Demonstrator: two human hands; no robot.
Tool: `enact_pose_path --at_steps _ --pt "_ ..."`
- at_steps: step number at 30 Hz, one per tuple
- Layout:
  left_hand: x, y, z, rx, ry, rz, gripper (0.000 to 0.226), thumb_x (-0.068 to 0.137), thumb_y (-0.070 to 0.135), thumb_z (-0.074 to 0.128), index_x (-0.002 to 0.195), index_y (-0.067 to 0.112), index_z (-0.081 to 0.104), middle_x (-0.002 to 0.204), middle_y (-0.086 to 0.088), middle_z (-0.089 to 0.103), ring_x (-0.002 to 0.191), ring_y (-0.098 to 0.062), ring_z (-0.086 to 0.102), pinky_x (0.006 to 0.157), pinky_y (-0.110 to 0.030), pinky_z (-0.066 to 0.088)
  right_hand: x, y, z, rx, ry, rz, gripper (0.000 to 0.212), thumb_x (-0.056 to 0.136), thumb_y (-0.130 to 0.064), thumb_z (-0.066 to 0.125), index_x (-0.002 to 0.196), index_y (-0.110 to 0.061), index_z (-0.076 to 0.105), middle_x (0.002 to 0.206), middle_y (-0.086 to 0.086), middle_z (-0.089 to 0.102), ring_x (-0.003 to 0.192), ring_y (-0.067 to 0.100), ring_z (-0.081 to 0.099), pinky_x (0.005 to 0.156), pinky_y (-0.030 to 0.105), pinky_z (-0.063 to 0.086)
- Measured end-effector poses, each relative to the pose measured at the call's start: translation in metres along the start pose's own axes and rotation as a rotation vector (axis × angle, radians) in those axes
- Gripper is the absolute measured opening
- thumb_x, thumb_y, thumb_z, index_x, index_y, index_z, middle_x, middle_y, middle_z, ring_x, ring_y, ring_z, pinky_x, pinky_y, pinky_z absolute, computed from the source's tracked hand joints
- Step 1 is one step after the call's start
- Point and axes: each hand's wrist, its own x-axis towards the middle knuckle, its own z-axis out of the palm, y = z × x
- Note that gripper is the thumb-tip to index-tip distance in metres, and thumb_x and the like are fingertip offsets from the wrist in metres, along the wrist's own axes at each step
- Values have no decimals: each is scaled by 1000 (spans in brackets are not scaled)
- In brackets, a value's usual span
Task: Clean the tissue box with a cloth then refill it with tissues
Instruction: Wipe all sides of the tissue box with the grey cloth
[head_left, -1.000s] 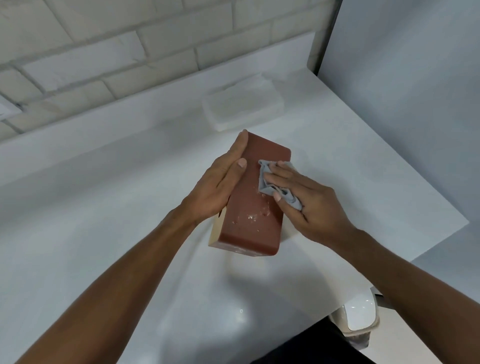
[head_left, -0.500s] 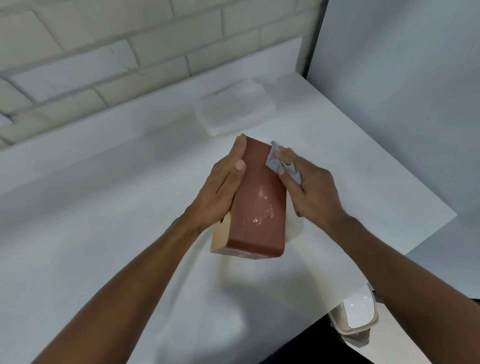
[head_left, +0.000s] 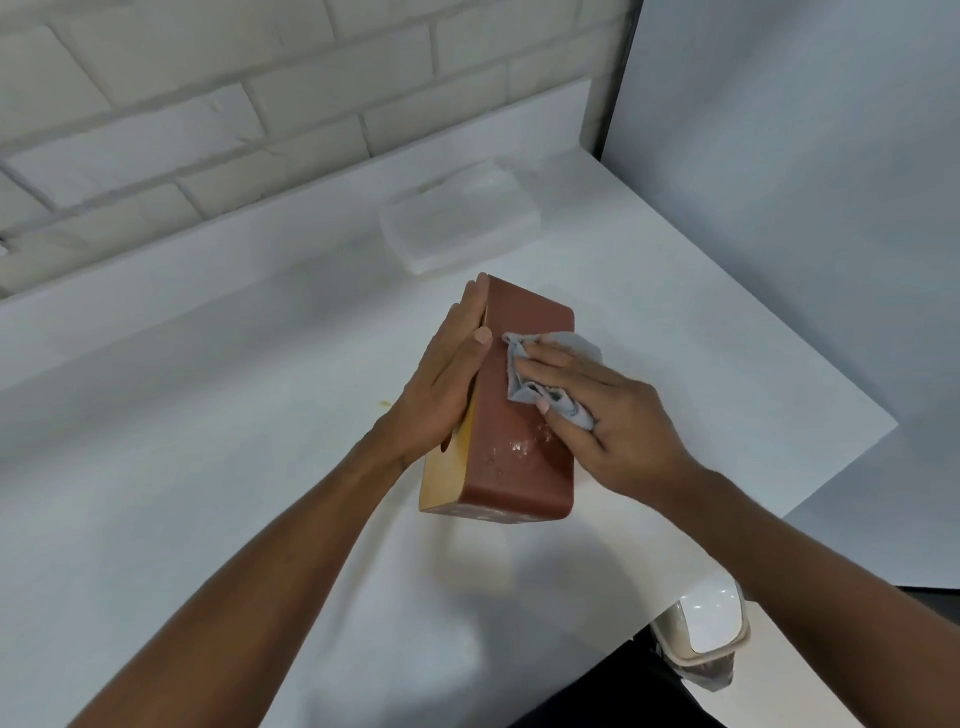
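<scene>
While the left hand (head_left: 441, 384) lies flat against the left, tan side of the tissue box (head_left: 511, 462), fingers straight and pointing away and the thumb resting along the edge of the upper face, the right hand (head_left: 618, 421) bears down on a grey cloth (head_left: 522, 387) on that reddish-brown upper face. The cloth is bunched under the right hand, with the thumb tucked into its folds and the fingers spread over it, so the hand pinches it as it presses. A loose corner of cloth pokes out at the far right edge of the box.

The box stands on the white surface (head_left: 208, 415) near the middle of the scene, its long axis running from near to far, wedged between the two hands. The cloth covers the far half of the upper face. Just near of it, pale specks (head_left: 519, 447) sit on the brown face.

A white stack of tissues (head_left: 457, 223) lies on the surface beyond the box, apart from it and close to the white brick wall (head_left: 208, 104). A small yellowish spot (head_left: 384, 404) marks the surface just left of the left wrist. Off the near right edge of the surface stands a white lidded bin (head_left: 706, 623).
</scene>
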Motion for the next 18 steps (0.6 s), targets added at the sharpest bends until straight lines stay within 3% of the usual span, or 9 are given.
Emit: enact_pose_path --at_steps 3,6,9,12,15,18 --pt "1 5 1 76 2 15 54 109 40 29 159 39 10 174 13 10 161 -4 8 133 -44 11 -3 14 -9 3 50 51 34 99 -16 61 133 -15 64 143 -3 58 137 7 49 111 32 44" --pt "3 5 4 78 6 19 58 108 47 30 162 40 9 175 12 13 161 -8 15 131 -47 18 -6 9 -7 5 150 167 35 98 -13 64 133 -16 65 143 -3 58 135 5 50 109 33 46" --pt "2 2 3 50 19 7 52 109 45 29 158 49 11 174 12 16 160 -9 18 131 -48 19 -17 -7 3 20 60 60 35 97 -14 63 132 -13 65 142 -2 58 138 8 47 113 27 41" --pt "1 3 1 29 12 12 47 109 47 30 151 60 14 174 14 18 160 -12 21 130 -51 22 -18 4 -4 52 48 59 35 98 -10 63 133 -14 64 143 -4 58 139 7 47 112 32 43" --pt "0 4 3 43 30 17 53 110 42 29 161 44 12 174 13 16 160 -7 19 131 -46 20 -13 8 -6 28 133 152 34 98 -13 64 132 -16 65 143 -5 58 137 6 48 109 35 46" --pt "0 4 4 49 27 21 53 110 41 28 160 43 11 174 8 19 160 -10 20 132 -45 19 -14 -8 4 2 83 43 35 97 -14 63 133 -12 64 143 -1 57 139 9 47 114 29 40"
